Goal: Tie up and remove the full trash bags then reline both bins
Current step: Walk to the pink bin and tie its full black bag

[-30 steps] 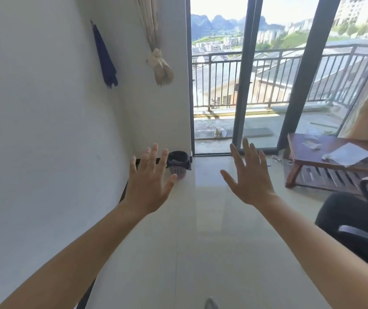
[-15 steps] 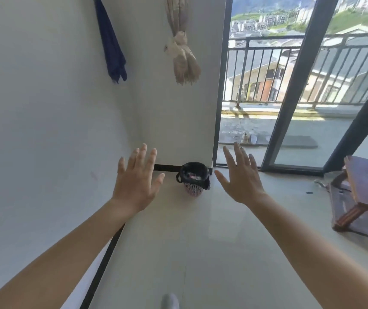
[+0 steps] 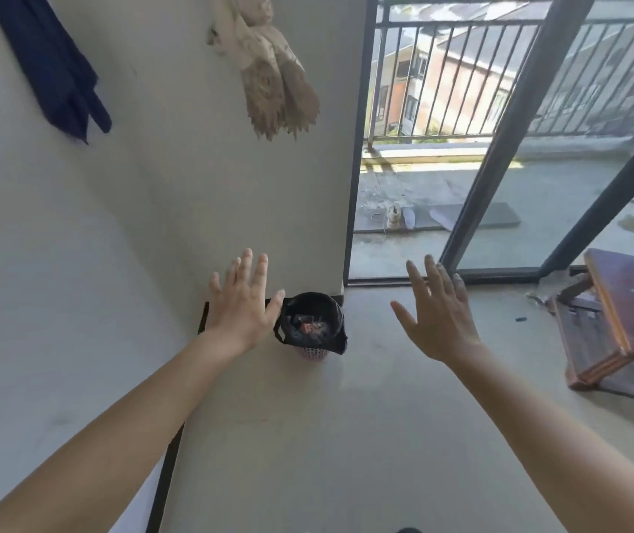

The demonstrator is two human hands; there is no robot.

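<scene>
Small pink mesh bin point(image 3: 313, 353) stood on the floor point(image 3: 307, 436) in the room's corner, against the foot of the wall, with the glass door's frame point(image 3: 355, 186) just beside it. A black trash bag point(image 3: 336, 338) lined the bin, its top folded down over the rim and one handle loop hanging on the wall side. The bag's mouth gaped open. Litter point(image 3: 307, 325) showed inside, close to the brim as far as I could make out.

The person's left hand point(image 3: 244, 305) was held out in the air on the wall side of the bin, fingers point(image 3: 259, 273) straight and spread, holding nothing. Its thumb lined up with the bag's edge in this view. I judged it short of the bin and not touching, though I could not be sure. The right hand point(image 3: 438, 321) hung on the door side of the bin, apart from it, fingers point(image 3: 432, 275) likewise spread and empty.

Progress, by my reading: none of the task was done here. The bag was untied and sat in its bin. No fresh liner was in sight, and no second bin. All was left to do: gather the bag's top, knot it, lift it out, reline, then the same for the other bin.

Also noted: a low wooden table point(image 3: 630, 313) well off from the bin, past the right hand. A dark blue cloth point(image 3: 53, 78) and a tied curtain end point(image 3: 273, 82) hung on the wall above the bin.
</scene>
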